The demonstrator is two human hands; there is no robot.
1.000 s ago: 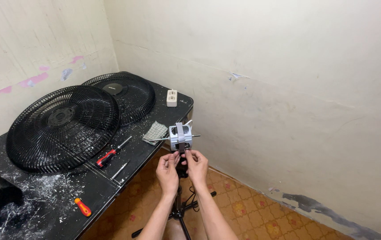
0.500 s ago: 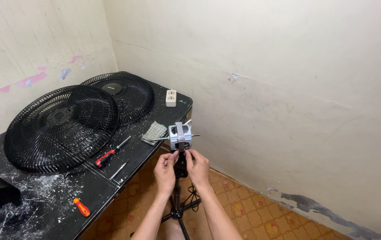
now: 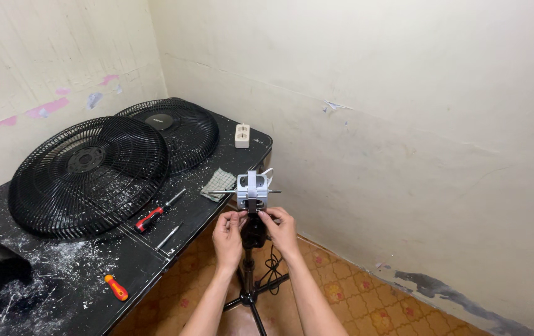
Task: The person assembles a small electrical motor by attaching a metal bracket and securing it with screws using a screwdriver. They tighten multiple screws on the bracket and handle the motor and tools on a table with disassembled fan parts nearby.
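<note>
Motor (image 3: 252,190) sat bare on top of the stand (image 3: 249,274), just off the front edge of the table (image 3: 124,261), its shaft poking out to either side. Both hands were up under it: the left hand (image 3: 228,231) had its fingertips pinched at the neck just below the motor, and the right hand (image 3: 279,229) pinched the same spot from the other side, fingers curled, neither one loose. What exactly the fingertips gripped there was too small to tell. Against the half-second before, the hands had crept a touch closer to the motor's underside and the forearms had drawn in, while the motor itself had not budged on the stand; my read was that the work was staying at that joint under the motor, fine finger work and no tool in use. On the table, left of the motor, lay a folded cloth (image 3: 218,185); further left a red-handled screwdriver (image 3: 157,212) and a plain metal one beside it, both untouched. Two black grilles (image 3: 89,174) lay flat beyond those, overlapping, with a white socket block (image 3: 241,135) behind the motor near the wall. A small orange screwdriver (image 3: 116,287) lay near the table's front edge, well apart from the hands, among white flecks. A cable trailed on the tiled floor (image 3: 354,292) by the stand's legs.
</note>
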